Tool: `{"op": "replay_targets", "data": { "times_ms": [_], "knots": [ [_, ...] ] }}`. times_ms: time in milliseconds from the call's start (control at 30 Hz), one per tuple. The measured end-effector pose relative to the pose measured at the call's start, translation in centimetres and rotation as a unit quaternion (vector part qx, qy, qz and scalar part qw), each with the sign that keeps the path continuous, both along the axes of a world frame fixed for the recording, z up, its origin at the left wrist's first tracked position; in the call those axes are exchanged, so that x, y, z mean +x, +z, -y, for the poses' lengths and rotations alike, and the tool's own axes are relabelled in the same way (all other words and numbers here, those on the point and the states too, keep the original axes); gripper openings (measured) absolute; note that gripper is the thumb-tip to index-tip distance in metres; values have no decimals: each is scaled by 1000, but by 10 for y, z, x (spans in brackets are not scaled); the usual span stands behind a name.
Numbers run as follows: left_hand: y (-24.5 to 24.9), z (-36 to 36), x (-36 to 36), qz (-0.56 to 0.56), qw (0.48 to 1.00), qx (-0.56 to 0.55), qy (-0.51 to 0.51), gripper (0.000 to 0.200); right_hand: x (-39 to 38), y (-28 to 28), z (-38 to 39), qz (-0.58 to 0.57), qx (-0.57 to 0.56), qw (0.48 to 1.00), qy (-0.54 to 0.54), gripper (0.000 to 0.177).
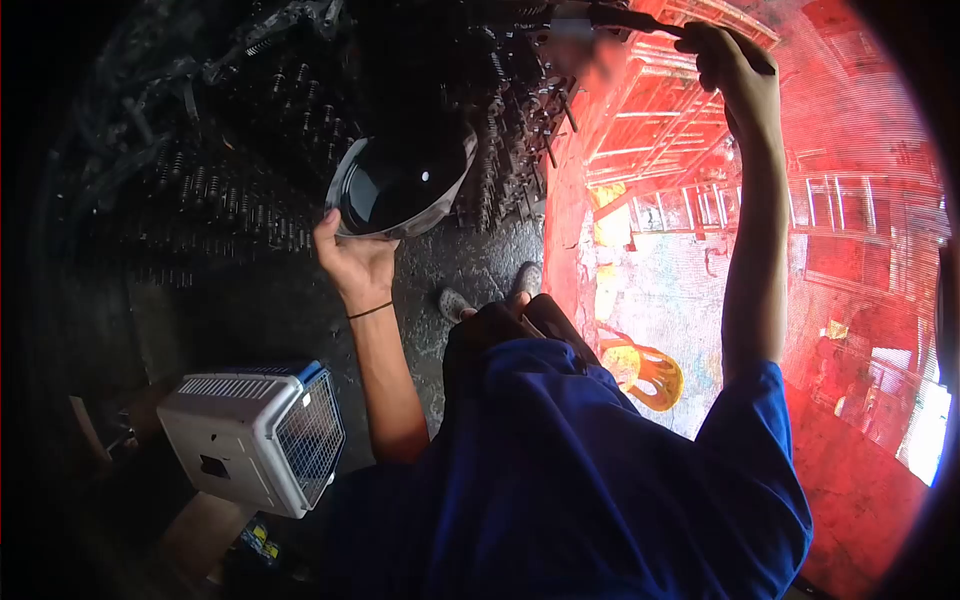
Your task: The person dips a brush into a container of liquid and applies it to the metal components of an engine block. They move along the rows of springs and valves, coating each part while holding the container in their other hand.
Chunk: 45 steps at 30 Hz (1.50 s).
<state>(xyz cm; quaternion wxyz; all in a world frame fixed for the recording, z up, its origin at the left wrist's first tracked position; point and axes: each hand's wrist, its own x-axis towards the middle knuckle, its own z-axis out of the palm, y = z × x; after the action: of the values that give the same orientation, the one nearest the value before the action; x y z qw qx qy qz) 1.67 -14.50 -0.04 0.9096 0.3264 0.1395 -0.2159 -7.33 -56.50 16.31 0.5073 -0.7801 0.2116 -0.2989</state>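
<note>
Gripping the round, grey-walled bowl [438, 208] by its lower edge, upper centre of the frame, your left hand [358, 266] could spill the apparent black liquid [398, 192] if your wrist tilts; your right hand [728, 62], upper right, clasps a long dark handle [635, 18].

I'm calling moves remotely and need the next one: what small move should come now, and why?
Probably lower the long dark tool slowly toward the container: the right hand holds it near the picture's top edge, apart from the container, which the left hand holds with its open side toward the camera.
</note>
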Motion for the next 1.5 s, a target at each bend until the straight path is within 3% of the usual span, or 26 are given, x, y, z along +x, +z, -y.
{"op": "replay_targets", "data": {
  "times_ms": [100, 233, 533, 600, 933, 1167, 1233, 1300, 1367, 1400, 1433, 1500],
  "knots": [
    [-9, -15, -9, -19, 999, 19, 17, 71, 8, 18, -36, -72, -85, 992, -57, 25],
    [-23, -37, -24, -27, 999, 23, 5, 73, 12, 18, -47, -113, -94, 988, -55, 20],
    [-28, -93, -64, -93, 993, 17, 64, 67, -4, -1, -72, -67, -39, 996, -32, 20],
    [-27, -105, -68, -68, 995, 12, 71, 64, -3, -11, -53, -30, 32, 998, 36, 29],
    [-32, -146, -80, -62, 991, 42, 115, 61, -3, -22, -72, -30, -7, 999, 32, 28],
    [-45, -123, -65, -40, 991, -4, 125, 55, -15, 3, -105, -24, -82, 994, 67, 29],
    [-41, -103, -59, -47, 996, 22, 79, 61, -20, 9, -118, -31, -186, 977, 96, 29],
    [-46, -91, -51, -46, 997, -27, 52, 56, -21, 16, -142, -39, -167, 979, 110, 29],
    [-41, -66, -42, -21, 1000, 11, 13, 56, -21, 18, -157, -46, 11, 990, 133, 30],
    [-47, -56, -35, -20, 1000, 10, 12, 56, -22, -4, -145, -71, -116, 988, 68, 31],
    [-53, -46, -28, -4, 1000, 5, -6, 55, -19, 11, -178, -98, -18, 988, 118, 31],
    [-55, -29, -21, 14, 999, -2, -31, 55, -17, -11, -177, -113, 3, 974, 194, 31]
  ]
}}
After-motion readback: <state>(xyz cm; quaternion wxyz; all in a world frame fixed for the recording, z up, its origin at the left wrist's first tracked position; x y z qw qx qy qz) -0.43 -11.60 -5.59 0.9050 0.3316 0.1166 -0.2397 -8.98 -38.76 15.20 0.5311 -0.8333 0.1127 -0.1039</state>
